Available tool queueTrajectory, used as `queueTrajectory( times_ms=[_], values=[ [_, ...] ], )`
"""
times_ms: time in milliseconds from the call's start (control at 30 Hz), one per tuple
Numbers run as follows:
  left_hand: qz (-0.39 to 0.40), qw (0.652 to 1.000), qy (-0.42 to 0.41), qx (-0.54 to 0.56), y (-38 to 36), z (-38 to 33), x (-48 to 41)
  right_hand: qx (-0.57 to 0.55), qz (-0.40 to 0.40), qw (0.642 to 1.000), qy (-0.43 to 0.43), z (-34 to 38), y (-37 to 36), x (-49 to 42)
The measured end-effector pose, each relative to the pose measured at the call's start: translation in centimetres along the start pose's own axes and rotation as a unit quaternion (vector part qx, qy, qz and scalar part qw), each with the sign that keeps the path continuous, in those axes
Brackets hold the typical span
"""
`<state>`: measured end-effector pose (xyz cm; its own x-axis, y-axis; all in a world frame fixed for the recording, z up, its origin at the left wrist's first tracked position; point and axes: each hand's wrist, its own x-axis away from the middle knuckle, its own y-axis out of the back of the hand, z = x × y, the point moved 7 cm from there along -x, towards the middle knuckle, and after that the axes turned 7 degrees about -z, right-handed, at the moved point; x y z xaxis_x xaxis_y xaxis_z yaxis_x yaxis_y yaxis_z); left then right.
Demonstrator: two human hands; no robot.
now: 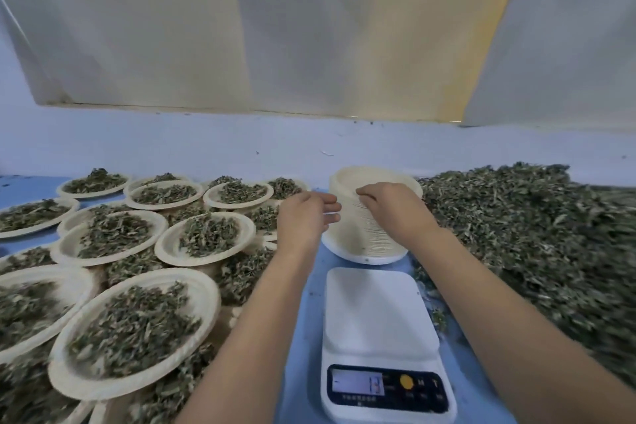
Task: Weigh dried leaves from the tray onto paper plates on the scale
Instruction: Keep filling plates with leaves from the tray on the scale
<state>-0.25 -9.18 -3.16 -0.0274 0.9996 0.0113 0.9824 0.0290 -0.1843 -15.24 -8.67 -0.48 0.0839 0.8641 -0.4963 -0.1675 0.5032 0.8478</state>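
Observation:
A tall stack of cream paper plates (351, 229) stands on the blue table just behind the white digital scale (378, 313). The scale's platform is bare and its display (358, 384) is lit. My left hand (303, 217) has straight fingers that touch the stack's left side. Over the stack's upper rim, my right hand (389, 206) curls its fingers and pinches the top plates. A large heap of dried green leaves (533, 234) lies to the right of the stack and scale.
Several paper plates filled with dried leaves (134, 330) cover the table's left half, overlapping in layers. A pale wall and hanging cloth (309, 45) close off the back. A strip of blue table (306, 320) shows left of the scale.

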Motion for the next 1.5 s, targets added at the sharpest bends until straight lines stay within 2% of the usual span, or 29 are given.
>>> queueTrajectory(
  times_ms=[533, 767, 867, 1033, 1133, 1200, 1267, 1300, 1400, 1467, 1500],
  values=[
    [0.007, 1.0, 0.011, -0.001, -0.6, 1.1, 0.3, 0.021, -0.007, 1.0, 0.0, 0.1, -0.3, 0.1],
    [-0.004, 1.0, 0.008, 0.002, -0.4, 1.3, -0.1, 0.045, -0.106, 0.992, 0.048, 0.5, -0.1, 0.0],
    [-0.032, 0.999, -0.02, 0.006, 0.0, 1.0, -0.3, 0.017, -0.148, 0.986, 0.075, 1.2, 0.8, 0.6],
    [-0.069, 0.995, -0.027, 0.067, 1.3, 0.2, -0.4, -0.061, -0.229, 0.955, 0.181, 5.0, 2.8, 5.0],
    [-0.107, 0.993, -0.036, 0.039, 2.8, 0.3, 0.4, -0.06, -0.236, 0.943, 0.228, 6.4, 2.8, 8.0],
    [-0.117, 0.992, -0.033, 0.012, 3.6, 0.7, 1.3, -0.079, -0.218, 0.954, 0.193, 6.1, 2.8, 9.0],
    [-0.108, 0.994, -0.027, -0.004, 4.1, 1.3, 2.4, -0.15, -0.202, 0.964, 0.081, 4.5, 3.4, 9.3],
    [-0.099, 0.995, -0.022, -0.009, 4.4, 1.5, 3.0, -0.191, -0.21, 0.959, 0.013, 3.4, 3.9, 9.3],
    [-0.053, 0.999, -0.004, 0.003, 4.7, 2.1, 4.4, -0.315, -0.199, 0.908, -0.189, -0.7, 4.2, 9.8],
    [-0.033, 0.999, -0.012, -0.01, 4.8, 2.2, 4.8, -0.425, -0.169, 0.852, -0.256, -2.1, 3.4, 10.3],
    [-0.026, 0.999, -0.017, -0.022, 4.8, 2.4, 4.8, -0.448, -0.161, 0.837, -0.269, -2.5, 3.1, 10.7]
  ],
)
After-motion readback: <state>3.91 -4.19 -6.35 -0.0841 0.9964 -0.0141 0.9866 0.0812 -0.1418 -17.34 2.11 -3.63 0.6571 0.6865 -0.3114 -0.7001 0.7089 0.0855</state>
